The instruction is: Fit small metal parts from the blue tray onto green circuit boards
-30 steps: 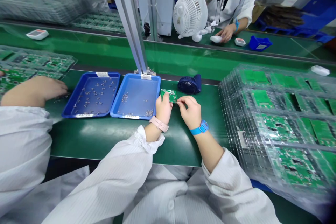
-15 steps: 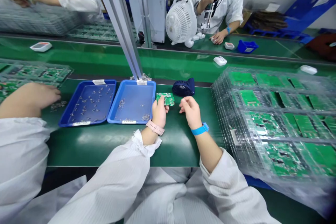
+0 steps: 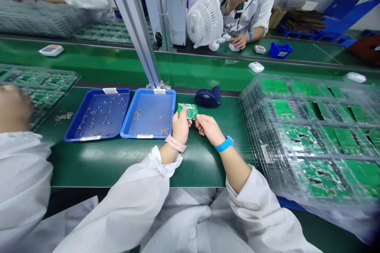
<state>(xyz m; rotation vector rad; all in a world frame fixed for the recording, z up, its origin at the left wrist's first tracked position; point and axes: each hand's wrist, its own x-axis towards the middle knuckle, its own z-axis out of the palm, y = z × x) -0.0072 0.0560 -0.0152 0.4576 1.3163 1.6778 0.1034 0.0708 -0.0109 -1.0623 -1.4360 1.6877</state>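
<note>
A small green circuit board (image 3: 187,110) is held just above the green mat, right of two blue trays. My left hand (image 3: 181,126) grips its left edge between thumb and fingers. My right hand (image 3: 208,128) has its fingertips pinched at the board's lower right corner; I cannot tell whether a small part sits between them. A pink watch is on my left wrist and a blue band on my right.
The two blue trays (image 3: 150,132) (image 3: 96,136) hold several small metal parts. A dark blue fan (image 3: 208,97) lies behind the board. Clear stacked trays of green boards (image 3: 311,134) fill the right side. A co-worker's arm (image 3: 14,106) is at left; another person works behind a white fan (image 3: 204,19).
My right hand, apart from the board half a second ago, has come back to its lower right corner. The co-worker's hand at left has pulled back from the loose parts.
</note>
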